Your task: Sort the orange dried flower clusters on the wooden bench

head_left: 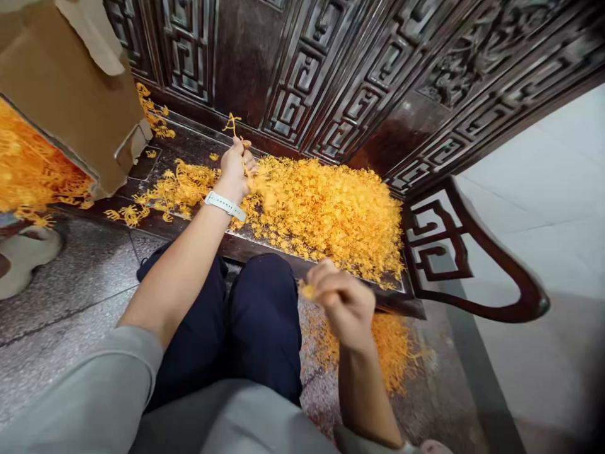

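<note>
"Gripping anything, that left hand (239, 166)?"

"Yes, its fingers are bent closed around a thin, branching yellow piece (232, 125) that pokes up past them. A pale watch strap (225, 206) circles the wrist."

"And the right hand (343, 302)?"

"Curled nearly into a fist and blurred, with a small yellow bit (308, 291) at the fingertips."

"Where do the other pieces lie?"

"On the dark wooden bench (191, 144): a dense, frilly mound (331, 202) of spidery yellow shapes, with loose ones (165, 192) strewn toward the left."

"What's the box (66, 82) made of?"

"Brown cardboard with a ragged flap; orange pieces (33, 164) fill its open mouth."

"And around the bench?"

"A glossy back panel (246, 57) with angular carved fretwork behind, and orange strands (392, 347) on the floor below its right end."
</note>
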{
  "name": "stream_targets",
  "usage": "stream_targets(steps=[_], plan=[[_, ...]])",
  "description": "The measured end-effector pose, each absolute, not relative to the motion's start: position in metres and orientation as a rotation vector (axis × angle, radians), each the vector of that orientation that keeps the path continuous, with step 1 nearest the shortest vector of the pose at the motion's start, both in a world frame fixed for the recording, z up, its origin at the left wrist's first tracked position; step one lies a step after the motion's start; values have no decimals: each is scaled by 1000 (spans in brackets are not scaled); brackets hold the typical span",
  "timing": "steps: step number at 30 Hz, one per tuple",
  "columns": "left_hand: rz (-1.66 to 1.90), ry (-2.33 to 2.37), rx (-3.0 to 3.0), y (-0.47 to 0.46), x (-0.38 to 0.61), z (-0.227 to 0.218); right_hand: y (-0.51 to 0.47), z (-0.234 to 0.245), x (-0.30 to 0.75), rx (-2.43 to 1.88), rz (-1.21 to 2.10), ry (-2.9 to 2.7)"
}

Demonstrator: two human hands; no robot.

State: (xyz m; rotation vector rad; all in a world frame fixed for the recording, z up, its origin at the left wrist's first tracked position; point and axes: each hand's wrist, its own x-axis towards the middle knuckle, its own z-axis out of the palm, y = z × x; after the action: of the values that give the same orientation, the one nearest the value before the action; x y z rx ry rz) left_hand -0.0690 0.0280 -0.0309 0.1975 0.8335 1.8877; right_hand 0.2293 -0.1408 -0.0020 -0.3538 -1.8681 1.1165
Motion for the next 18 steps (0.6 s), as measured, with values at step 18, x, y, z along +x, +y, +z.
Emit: stream_targets(steps=[18], plan=[[1574, 658, 384, -20, 38, -18, -27, -46, 179, -869, 1575, -1030]])
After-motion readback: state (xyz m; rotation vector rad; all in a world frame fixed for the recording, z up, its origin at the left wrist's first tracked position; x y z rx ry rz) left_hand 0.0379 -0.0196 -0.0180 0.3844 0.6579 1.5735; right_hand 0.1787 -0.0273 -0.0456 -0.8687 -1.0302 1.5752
